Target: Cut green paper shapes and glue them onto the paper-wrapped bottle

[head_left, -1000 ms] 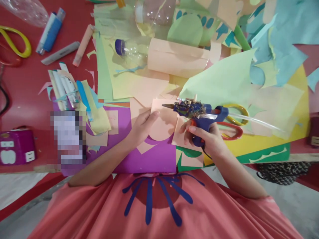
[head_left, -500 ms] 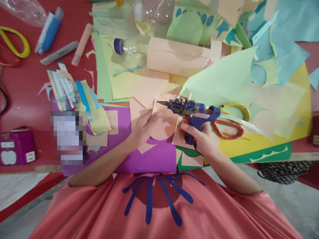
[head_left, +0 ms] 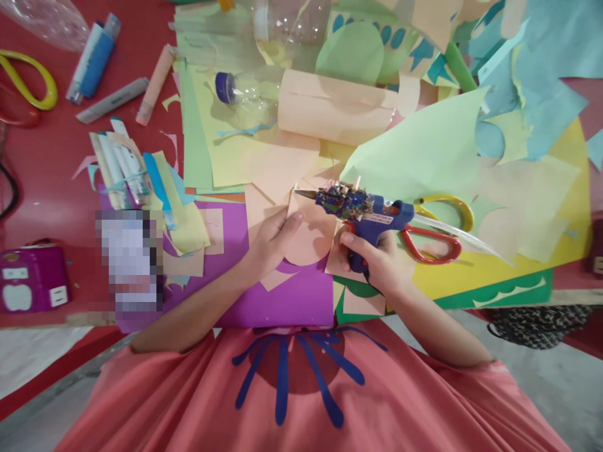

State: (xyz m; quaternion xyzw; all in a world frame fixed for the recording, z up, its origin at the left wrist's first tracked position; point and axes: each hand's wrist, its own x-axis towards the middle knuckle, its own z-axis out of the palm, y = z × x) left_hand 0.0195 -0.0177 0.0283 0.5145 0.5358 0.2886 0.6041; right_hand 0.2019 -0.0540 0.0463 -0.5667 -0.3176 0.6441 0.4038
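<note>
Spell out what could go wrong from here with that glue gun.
Burn: the glue gun's nozzle points close to the thumb of the left hand; if it is hot, a slip might burn it.

Misplaced glue: the nozzle is by the peach paper's upper edge, so a drip could land on sheets beneath.

Snag: the long glue stick crosses the scissors in view and might catch them.
</note>
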